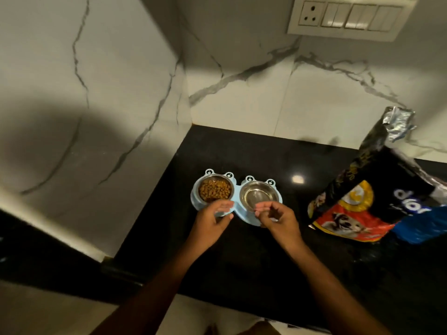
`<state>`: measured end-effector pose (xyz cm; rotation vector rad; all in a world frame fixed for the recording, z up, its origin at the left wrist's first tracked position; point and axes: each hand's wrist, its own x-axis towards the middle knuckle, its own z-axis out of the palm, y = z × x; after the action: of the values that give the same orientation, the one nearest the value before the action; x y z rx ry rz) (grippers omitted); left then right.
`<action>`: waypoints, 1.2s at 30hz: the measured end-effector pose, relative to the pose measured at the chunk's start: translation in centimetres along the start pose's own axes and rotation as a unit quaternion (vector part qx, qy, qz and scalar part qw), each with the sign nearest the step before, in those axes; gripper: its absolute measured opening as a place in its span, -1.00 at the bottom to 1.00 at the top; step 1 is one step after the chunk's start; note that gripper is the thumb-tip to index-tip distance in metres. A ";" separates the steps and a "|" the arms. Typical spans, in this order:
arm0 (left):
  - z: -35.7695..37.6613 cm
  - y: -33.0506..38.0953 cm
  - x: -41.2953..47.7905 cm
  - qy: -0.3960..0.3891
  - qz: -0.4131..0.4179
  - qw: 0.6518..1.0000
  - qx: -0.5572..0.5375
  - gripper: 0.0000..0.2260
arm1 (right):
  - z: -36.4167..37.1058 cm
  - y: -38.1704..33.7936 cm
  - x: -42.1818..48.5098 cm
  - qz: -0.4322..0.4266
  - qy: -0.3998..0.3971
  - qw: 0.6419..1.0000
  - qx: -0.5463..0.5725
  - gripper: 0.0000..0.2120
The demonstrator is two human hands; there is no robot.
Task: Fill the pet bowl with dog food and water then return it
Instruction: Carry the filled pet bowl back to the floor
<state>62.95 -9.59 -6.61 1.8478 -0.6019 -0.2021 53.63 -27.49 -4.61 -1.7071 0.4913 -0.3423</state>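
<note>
Both hands, left (212, 218) and right (278, 220), loosely open at pet bowl (238, 209) front rim on desk (242, 153). Left cup kibble-filled, right empty. Probably light, rigid, spill-prone: lift level by plastic edges.

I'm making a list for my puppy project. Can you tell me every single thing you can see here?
double pet bowl stand: one, light blue with frog eyes, on the counter near the corner
steel bowl with kibble: one, silver, brown food inside, left slot of the stand
empty steel bowl: one, silver, right slot
dog food bag: one, black, red and blue, open top, standing at the right
counter: one, black, shiny
wall tiles: white marble with grey veins, behind and left
switch panel: one, cream, top right wall
left hand: one, at the stand's front edge
right hand: one, at the stand's front edge
</note>
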 end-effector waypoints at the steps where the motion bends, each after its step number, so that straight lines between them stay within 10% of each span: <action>1: -1.0 -0.5 0.5 0.014 0.007 1.000 0.015 -0.75 | 0.1 0.1 0.3 -0.018 0.027 0.999 -0.015 -0.77; 6: -5.1 -3.4 3.2 0.081 0.069 0.991 0.078 -0.80 | -0.6 1.9 1.1 -0.092 0.122 0.979 -0.139 -0.61; 15: -5.9 -6.2 5.3 -0.085 -0.025 0.992 0.091 0.04 | -1.0 2.9 2.1 0.054 0.027 0.976 -0.211 0.37; 27: -5.7 -6.2 5.3 -0.103 0.014 0.987 0.126 -0.30 | -0.6 3.9 2.1 0.034 0.014 0.986 -0.160 0.35; 36: -5.7 -5.5 5.5 -0.092 -0.002 0.987 0.134 -0.19 | -0.7 3.7 2.4 0.032 0.010 0.990 -0.140 0.33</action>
<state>71.78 -6.21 -8.77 2.1044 -0.7848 -0.3102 54.87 -29.83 -8.24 -1.9552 0.6308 -0.2520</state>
